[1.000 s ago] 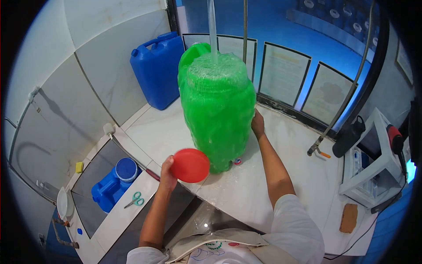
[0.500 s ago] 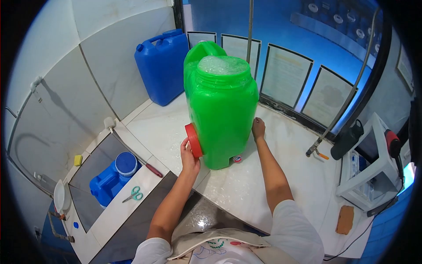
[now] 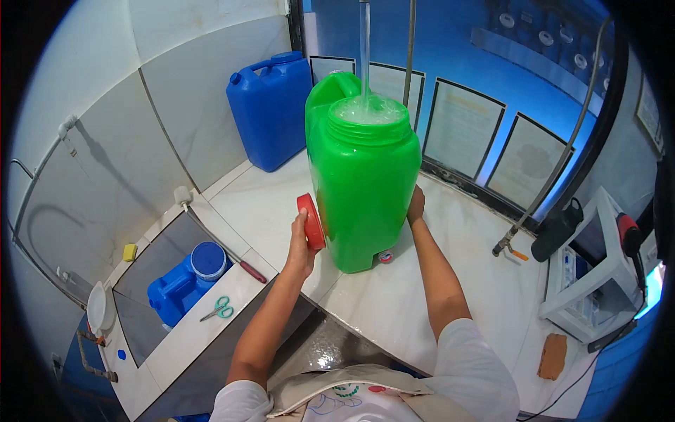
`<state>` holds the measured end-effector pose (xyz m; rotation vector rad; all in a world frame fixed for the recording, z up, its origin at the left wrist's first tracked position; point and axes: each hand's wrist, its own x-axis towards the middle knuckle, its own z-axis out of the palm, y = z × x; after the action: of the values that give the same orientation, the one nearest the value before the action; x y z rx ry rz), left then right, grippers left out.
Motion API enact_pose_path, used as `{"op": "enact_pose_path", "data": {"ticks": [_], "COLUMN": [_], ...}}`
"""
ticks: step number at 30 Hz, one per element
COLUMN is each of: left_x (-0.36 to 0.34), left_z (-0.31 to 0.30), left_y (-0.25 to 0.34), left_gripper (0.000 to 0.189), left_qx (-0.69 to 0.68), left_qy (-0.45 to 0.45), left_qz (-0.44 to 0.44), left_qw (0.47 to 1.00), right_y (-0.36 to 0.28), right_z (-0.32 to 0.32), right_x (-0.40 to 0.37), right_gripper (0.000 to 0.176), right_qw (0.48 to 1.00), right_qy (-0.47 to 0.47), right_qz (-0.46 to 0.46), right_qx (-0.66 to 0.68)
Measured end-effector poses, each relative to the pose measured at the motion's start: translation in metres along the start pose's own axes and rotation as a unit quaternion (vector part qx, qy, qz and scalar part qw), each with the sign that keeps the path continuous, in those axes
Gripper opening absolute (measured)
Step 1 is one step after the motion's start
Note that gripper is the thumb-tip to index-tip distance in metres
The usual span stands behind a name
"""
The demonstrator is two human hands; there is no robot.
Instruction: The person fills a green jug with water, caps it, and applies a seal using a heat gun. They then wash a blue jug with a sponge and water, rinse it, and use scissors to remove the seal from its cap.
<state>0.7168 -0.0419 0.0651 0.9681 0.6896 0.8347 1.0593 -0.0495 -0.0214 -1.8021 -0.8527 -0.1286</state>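
A large green jug (image 3: 362, 190) stands upright on the white tiled counter (image 3: 464, 246), its wide mouth uncovered. A stream of water (image 3: 365, 56) falls from above into the mouth, where the surface bubbles. My left hand (image 3: 301, 243) is closed on a red cap (image 3: 310, 221), held beside the jug's left side. My right hand (image 3: 416, 205) is at the jug's right side, its fingers mostly hidden behind the jug. A small round red-and-white item (image 3: 384, 257) sits by the jug's base.
Behind the green jug stands a blue jug (image 3: 268, 112). Another blue container (image 3: 179, 285) is in the basin at left. Scissors (image 3: 222, 307), a red-handled tool (image 3: 253, 272) and a yellow sponge (image 3: 129, 252) lie nearby. At right are a valve (image 3: 508, 247), dark bottle (image 3: 559, 231) and white rack (image 3: 590, 274).
Water now pours into the green jug's mouth; no stream showed before. The view has shifted slightly, and my left fingers sit higher on the red cap.
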Motion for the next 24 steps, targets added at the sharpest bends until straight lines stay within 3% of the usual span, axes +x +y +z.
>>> {"op": "enact_pose_path", "data": {"ticks": [9,15,20,24], "left_x": [-0.027,-0.037,-0.034,-0.029], "left_z": [0.022,0.031,0.029,0.025], "left_y": [0.07,0.095,0.107,0.119], "left_gripper": [0.068,0.067,0.065,0.064], "left_qx": [-0.068,-0.095,-0.103,-0.084], "left_qy": [-0.04,-0.054,-0.044,-0.051], "left_qz": [0.103,0.137,0.143,0.161], "left_qw": [0.991,0.984,0.983,0.982], "right_y": [-0.007,-0.013,-0.019,-0.004], "right_z": [-0.001,-0.006,-0.018,-0.027], "right_x": [0.004,0.005,-0.011,-0.036], "right_gripper": [0.033,0.031,0.03,0.029], "right_qw": [0.992,0.996,0.988,0.984], "right_qy": [-0.023,-0.044,-0.041,-0.029], "right_qz": [-0.093,-0.06,0.009,0.004], "right_qx": [-0.085,-0.05,-0.146,-0.178]}}
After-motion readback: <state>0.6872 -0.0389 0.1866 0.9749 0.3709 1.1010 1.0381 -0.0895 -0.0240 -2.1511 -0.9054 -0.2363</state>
